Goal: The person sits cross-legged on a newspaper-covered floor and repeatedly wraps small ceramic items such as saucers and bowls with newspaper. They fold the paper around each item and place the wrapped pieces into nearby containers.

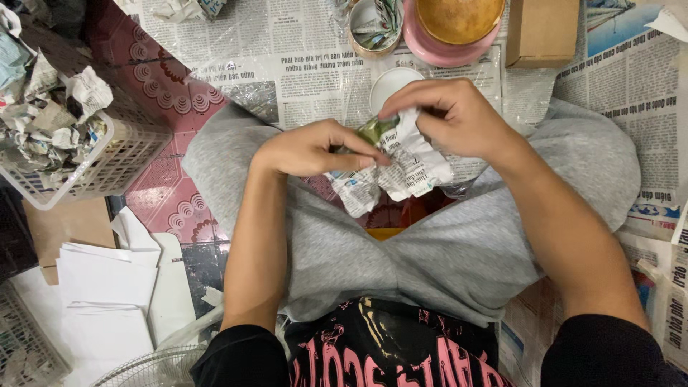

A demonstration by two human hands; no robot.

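Observation:
Both my hands meet over my crossed legs in grey trousers. My left hand pinches one side of a crumpled piece of newspaper. My right hand grips the top of the same paper from the other side. A small green object shows between my fingers, partly wrapped by the paper; most of it is hidden.
A white plastic basket full of crumpled newspaper wads stands at the left. Ahead lie newspaper sheets, a white lid, a pink bowl with a brown lid, an open tin and a cardboard box. White paper stacks lie lower left.

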